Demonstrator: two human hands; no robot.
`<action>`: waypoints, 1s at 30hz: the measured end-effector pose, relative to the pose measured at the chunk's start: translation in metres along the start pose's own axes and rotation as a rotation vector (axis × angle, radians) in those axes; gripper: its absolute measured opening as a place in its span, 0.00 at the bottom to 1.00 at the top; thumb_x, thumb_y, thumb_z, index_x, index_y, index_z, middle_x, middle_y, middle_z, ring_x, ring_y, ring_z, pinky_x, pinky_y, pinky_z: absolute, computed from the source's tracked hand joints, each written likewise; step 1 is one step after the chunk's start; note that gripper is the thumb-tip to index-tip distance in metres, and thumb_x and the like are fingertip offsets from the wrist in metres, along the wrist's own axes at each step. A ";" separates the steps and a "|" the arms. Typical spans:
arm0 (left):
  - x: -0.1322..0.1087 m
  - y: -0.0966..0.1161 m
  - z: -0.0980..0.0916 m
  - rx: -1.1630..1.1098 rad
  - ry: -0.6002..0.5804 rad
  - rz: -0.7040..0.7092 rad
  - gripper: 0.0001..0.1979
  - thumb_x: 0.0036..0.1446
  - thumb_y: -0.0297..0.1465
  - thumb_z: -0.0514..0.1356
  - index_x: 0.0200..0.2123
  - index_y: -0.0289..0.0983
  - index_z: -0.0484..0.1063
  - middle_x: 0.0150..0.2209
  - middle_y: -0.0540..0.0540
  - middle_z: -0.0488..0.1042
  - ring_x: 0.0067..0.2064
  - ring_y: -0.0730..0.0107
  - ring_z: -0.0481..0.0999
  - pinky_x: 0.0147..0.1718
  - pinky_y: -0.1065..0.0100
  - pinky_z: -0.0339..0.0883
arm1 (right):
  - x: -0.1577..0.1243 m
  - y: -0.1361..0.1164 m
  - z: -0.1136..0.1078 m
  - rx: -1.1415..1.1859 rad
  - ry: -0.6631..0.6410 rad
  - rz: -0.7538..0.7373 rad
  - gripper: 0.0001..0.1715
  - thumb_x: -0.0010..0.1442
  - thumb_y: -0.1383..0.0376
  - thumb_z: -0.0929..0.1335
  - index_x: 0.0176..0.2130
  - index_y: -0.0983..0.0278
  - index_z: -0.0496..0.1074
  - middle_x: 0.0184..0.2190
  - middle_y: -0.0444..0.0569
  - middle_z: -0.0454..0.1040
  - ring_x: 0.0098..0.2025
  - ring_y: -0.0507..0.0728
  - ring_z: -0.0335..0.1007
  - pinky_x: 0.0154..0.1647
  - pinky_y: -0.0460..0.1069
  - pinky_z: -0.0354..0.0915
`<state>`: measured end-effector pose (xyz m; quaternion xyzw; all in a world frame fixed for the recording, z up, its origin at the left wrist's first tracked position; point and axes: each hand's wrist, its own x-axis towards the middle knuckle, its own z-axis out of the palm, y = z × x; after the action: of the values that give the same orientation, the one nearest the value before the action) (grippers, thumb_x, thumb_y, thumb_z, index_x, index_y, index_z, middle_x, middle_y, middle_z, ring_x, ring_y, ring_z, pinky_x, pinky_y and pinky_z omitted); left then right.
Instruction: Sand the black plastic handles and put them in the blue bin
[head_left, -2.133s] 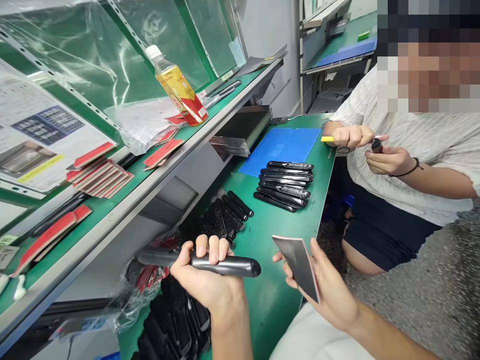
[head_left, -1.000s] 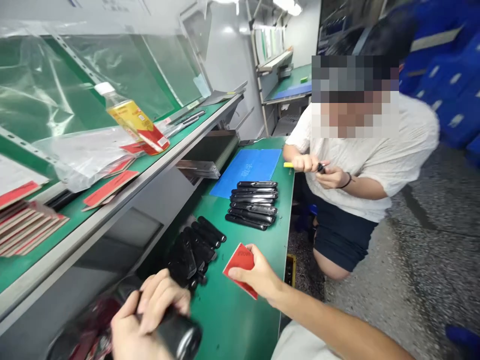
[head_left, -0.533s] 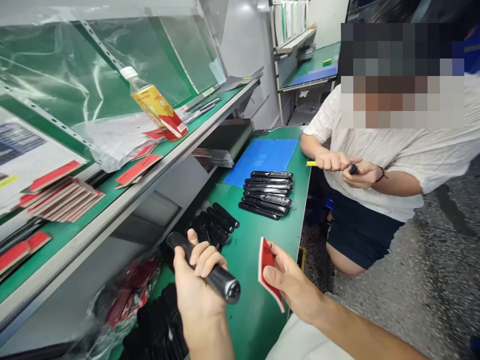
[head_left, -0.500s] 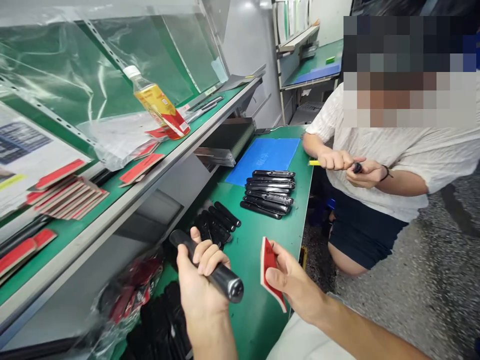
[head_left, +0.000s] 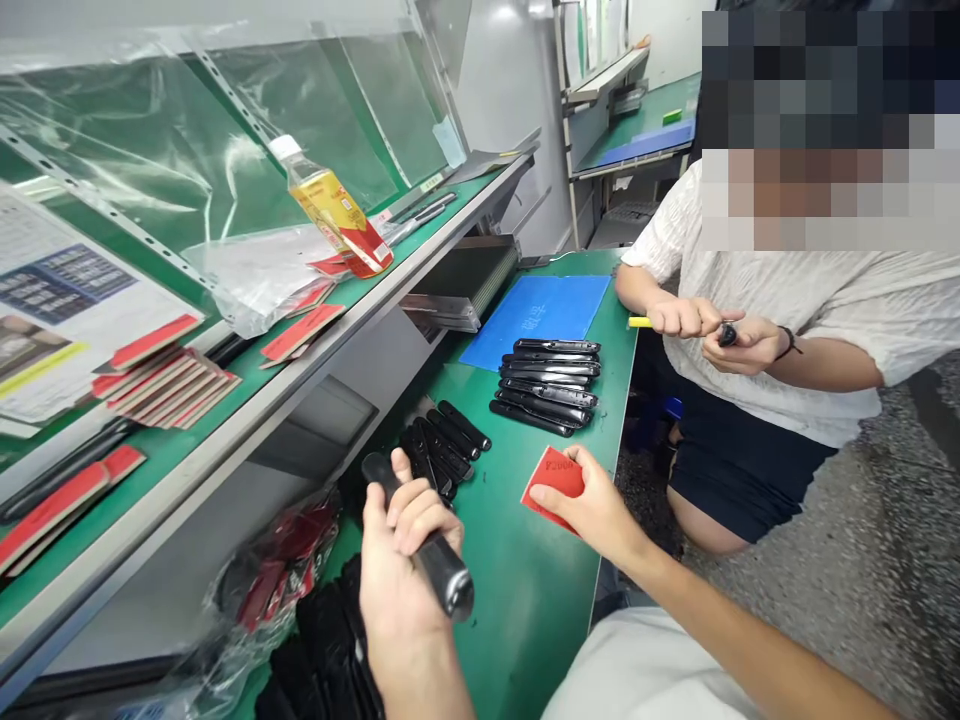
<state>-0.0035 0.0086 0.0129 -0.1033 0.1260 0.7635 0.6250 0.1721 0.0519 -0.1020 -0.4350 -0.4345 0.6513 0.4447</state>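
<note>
My left hand is wrapped round a dark grey cylindrical handle, its flat end pointing toward me. My right hand grips a red sanding pad and holds it low over the green bench, red face up. A loose heap of black handles lies just beyond my left hand. A neat stack of black handles sits farther along the bench.
A blue mat lies beyond the stack. The shelf on the left holds a drink bottle, red sanding pads and plastic bags. A seated person on the right works a small part with a yellow-handled tool. Bagged parts lie under the shelf.
My right hand has moved forward and turned the red pad from edge-on to flat over the bench. My left hand keeps its grip on the handle, now tilted slightly lower.
</note>
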 end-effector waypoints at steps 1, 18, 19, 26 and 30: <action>0.000 0.000 0.000 0.006 0.000 -0.039 0.16 0.70 0.36 0.46 0.49 0.35 0.68 0.18 0.60 0.52 0.14 0.78 0.58 0.11 0.77 0.57 | -0.003 -0.001 -0.001 0.019 -0.019 -0.011 0.29 0.50 0.50 0.77 0.39 0.59 0.61 0.29 0.39 0.68 0.30 0.53 0.63 0.31 0.47 0.61; -0.005 -0.013 -0.001 0.130 -0.127 -0.140 0.19 0.71 0.37 0.43 0.54 0.35 0.67 0.19 0.59 0.55 0.16 0.80 0.61 0.13 0.81 0.58 | -0.066 -0.040 0.004 -0.255 -0.388 -0.871 0.27 0.71 0.59 0.60 0.67 0.52 0.57 0.65 0.52 0.63 0.63 0.62 0.62 0.63 0.61 0.55; -0.005 -0.014 -0.001 0.125 -0.124 -0.146 0.19 0.71 0.37 0.43 0.54 0.35 0.67 0.19 0.59 0.55 0.16 0.81 0.61 0.13 0.82 0.58 | -0.067 -0.037 0.008 -0.280 -0.413 -0.953 0.29 0.69 0.63 0.63 0.67 0.51 0.57 0.61 0.52 0.70 0.58 0.61 0.68 0.60 0.60 0.59; 0.004 -0.006 -0.005 0.222 -0.220 -0.246 0.17 0.71 0.34 0.45 0.53 0.36 0.68 0.20 0.59 0.60 0.18 0.82 0.63 0.15 0.84 0.59 | -0.075 -0.024 0.026 -0.239 -0.517 -1.007 0.13 0.65 0.59 0.69 0.50 0.50 0.74 0.41 0.45 0.82 0.38 0.56 0.77 0.39 0.52 0.73; 0.005 -0.006 -0.004 0.209 -0.230 -0.236 0.17 0.72 0.33 0.45 0.55 0.36 0.67 0.20 0.59 0.62 0.19 0.84 0.65 0.16 0.86 0.60 | -0.072 -0.028 0.022 -0.246 -0.498 -1.012 0.14 0.67 0.58 0.66 0.51 0.57 0.72 0.53 0.51 0.74 0.49 0.57 0.74 0.49 0.55 0.72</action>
<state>0.0016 0.0129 0.0073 0.0359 0.1193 0.6746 0.7276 0.1732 -0.0141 -0.0568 -0.0550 -0.7527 0.3851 0.5312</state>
